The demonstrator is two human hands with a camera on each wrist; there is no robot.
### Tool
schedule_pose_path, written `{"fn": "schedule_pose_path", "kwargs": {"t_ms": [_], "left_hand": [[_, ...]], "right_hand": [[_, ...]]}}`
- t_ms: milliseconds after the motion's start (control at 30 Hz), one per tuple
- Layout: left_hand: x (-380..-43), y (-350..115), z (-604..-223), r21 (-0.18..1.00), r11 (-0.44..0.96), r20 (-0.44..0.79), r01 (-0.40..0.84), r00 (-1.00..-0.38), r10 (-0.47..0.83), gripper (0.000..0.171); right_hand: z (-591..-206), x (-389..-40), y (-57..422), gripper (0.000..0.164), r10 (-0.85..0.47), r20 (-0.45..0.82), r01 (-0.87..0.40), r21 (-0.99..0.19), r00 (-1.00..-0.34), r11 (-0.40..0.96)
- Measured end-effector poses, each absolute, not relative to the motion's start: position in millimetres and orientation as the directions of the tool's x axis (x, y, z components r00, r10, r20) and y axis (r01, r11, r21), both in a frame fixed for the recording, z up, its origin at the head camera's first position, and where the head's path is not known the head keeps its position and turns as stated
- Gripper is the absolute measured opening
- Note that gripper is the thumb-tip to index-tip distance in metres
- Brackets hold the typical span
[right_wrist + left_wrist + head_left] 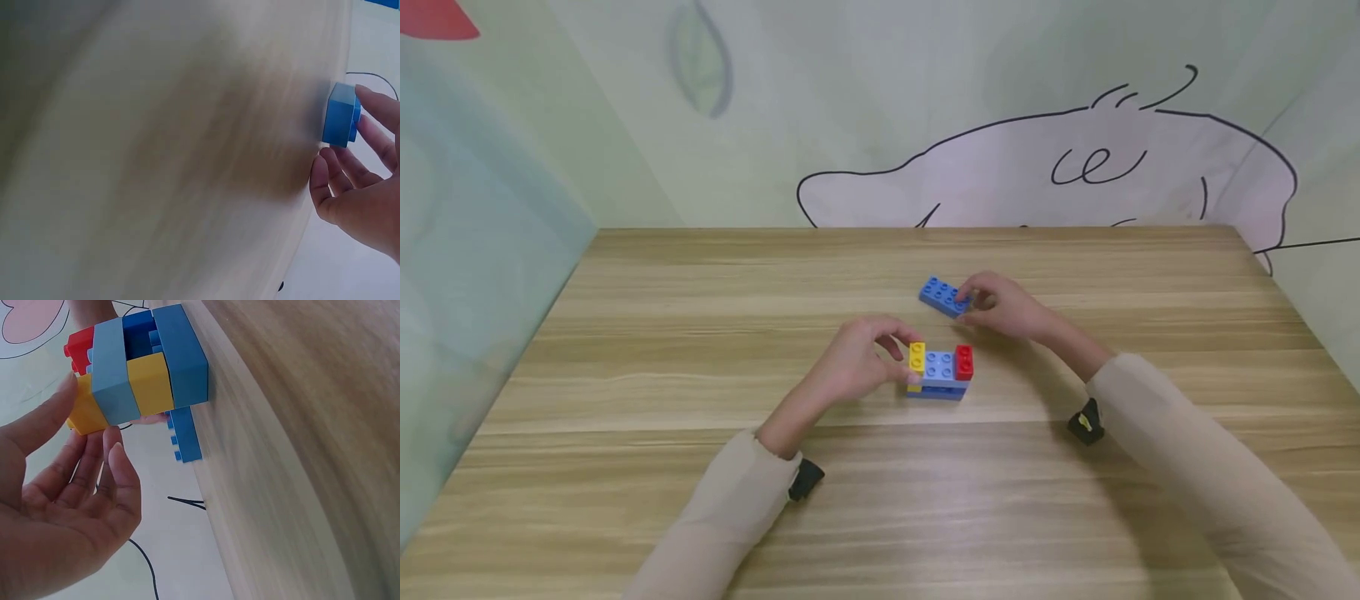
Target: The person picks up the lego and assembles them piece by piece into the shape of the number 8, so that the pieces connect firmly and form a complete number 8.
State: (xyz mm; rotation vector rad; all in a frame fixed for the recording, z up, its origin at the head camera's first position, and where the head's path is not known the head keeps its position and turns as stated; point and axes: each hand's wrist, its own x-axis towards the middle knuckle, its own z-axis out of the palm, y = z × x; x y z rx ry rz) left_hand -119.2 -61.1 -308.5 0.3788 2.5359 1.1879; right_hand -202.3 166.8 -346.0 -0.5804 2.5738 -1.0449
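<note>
On the table (pixel 880 517) stands a small stack of toy building bricks (pixel 939 367). It has a blue brick (pixel 181 356) at the bottom, a yellow brick (pixel 150 383) above that, and a lighter blue brick (pixel 114 372) across it. A second yellow brick (pixel 917 354) and a red brick (pixel 964 362) sit on top at opposite ends. My left hand (pixel 868 358) pinches the top yellow brick between thumb and fingers. Behind the stack lies a loose blue eight-stud brick (pixel 937 292). My right hand (pixel 1003 307) holds its right end, fingertips at its edges.
A wall (pixel 880 108) with a line-drawn cartoon figure rises behind the table's far edge. Another painted wall (pixel 467 225) borders the left side. Small black devices (pixel 805 480) are worn at both wrists.
</note>
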Motion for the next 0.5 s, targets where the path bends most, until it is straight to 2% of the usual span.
{"fn": "schedule_pose_path", "kwargs": {"t_ms": [267,500], "left_hand": [[-118,-60,-309,0.782,0.616,-0.165,0.097,-0.920,0.355,0.038],[-117,-59,-308,0.779,0.620,-0.167,0.092,-0.923,0.347,0.037]], "right_hand": [[-349,-188,181,0.013,-0.467,-0.087,-0.275,-0.708,-0.880,0.650],[-344,-176,195,0.022,-0.443,-0.091,-0.249,-0.719,-0.892,0.649]]}}
